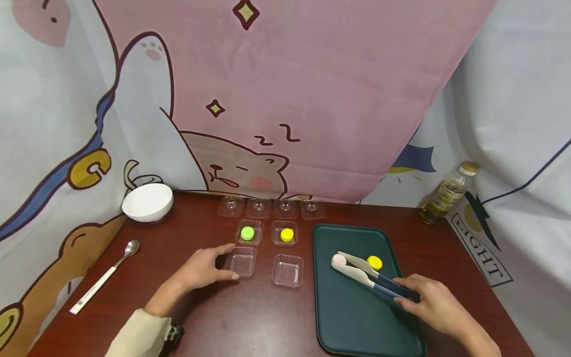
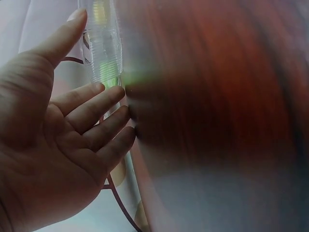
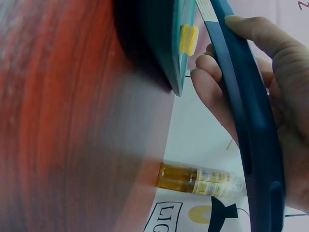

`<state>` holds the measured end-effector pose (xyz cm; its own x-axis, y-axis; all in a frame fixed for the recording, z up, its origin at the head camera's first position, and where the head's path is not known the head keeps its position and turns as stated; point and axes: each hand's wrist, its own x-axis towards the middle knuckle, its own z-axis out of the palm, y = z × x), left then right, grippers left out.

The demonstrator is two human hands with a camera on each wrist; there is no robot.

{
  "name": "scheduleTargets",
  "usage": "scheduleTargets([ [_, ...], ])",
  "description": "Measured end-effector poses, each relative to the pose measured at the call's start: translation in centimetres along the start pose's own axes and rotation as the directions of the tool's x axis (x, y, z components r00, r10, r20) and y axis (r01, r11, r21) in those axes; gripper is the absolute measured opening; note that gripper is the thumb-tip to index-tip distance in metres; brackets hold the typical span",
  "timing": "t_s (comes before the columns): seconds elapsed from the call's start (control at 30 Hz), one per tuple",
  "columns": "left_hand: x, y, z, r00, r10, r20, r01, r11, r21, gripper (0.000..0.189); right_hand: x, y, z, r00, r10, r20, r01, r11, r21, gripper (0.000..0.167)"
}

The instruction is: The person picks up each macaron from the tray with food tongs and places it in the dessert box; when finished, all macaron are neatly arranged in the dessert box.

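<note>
My right hand [image 1: 434, 302] grips a pair of tongs [image 1: 387, 290] with dark blue handles and pale tips. A pale pink macaron [image 1: 339, 260] sits between the tips, over the dark green tray [image 1: 357, 312]. On that tray, just beyond the tongs, is a yellow macaron [image 1: 375, 263]. My left hand [image 1: 201, 267] is at the near-left clear plastic box [image 1: 243, 263], thumb and forefinger spread at its left side; whether they touch it is unclear. Behind, one clear box bears a green macaron [image 1: 247, 233], another a yellow macaron [image 1: 287, 235]. A bare clear box [image 1: 287, 271] stands to the right.
Several clear lids [image 1: 258, 208] line the back edge of the table. At the left are a white bowl [image 1: 148, 202] and a spoon [image 1: 104, 278] with a white handle. An oil bottle [image 1: 448, 193] stands in the back right corner, before the hanging cloth [image 1: 334, 99].
</note>
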<state>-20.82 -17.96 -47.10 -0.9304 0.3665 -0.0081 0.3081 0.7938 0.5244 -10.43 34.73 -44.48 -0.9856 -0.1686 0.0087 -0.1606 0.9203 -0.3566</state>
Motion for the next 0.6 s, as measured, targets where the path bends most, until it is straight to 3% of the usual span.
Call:
scheduleTargets([
  [0.33, -0.2, 0.1, -0.2, 1.0, 0.009, 0.0, -0.009, 1.0, -0.001, 0.084, 0.0, 0.0, -0.5, 0.995, -0.07, -0.065, 0.071, 0.997, 0.017, 0.03],
  [0.6, -0.3, 0.3, -0.4, 1.0, 0.005, 0.021, -0.004, 1.0, -0.03, 0.087, 0.9, -0.6, -1.4, 0.974, -0.186, -0.132, 0.183, 0.983, -0.034, 0.033],
])
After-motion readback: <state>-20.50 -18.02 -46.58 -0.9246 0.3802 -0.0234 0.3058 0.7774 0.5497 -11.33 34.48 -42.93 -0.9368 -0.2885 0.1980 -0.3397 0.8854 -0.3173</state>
